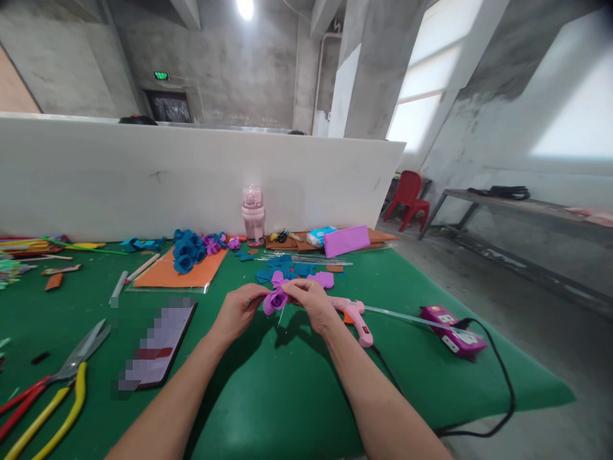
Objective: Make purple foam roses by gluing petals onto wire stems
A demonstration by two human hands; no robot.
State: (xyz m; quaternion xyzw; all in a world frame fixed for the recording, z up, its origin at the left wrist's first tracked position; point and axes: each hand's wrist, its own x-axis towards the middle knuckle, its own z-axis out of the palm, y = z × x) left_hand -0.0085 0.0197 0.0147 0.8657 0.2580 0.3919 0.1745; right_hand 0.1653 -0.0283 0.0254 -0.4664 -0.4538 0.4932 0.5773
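Note:
Between my two hands is a purple craft flower [274, 301], its petals curled around a centre, held above the green table. My left hand [239, 312] pinches the flower's left edge between thumb and fingers. From the other side, my right hand [310, 300] grips its upper right petal with fingertips together. A thin pale strand hangs below the flower. Just right of my right hand lies a pink glue gun [354, 318] with a clear glue stick [397, 314] in its back. Purple petal pieces [324, 279] and blue scraps [280, 267] lie behind my hands.
Left on the green table [278, 409] are a phone [163, 345], shears [71, 370] and an orange sheet [177, 271] bearing blue flowers [188, 249]. A pink bottle [253, 216] stands by the white partition [191, 179]. At right, a purple power strip [453, 332] trails a black cable [510, 383].

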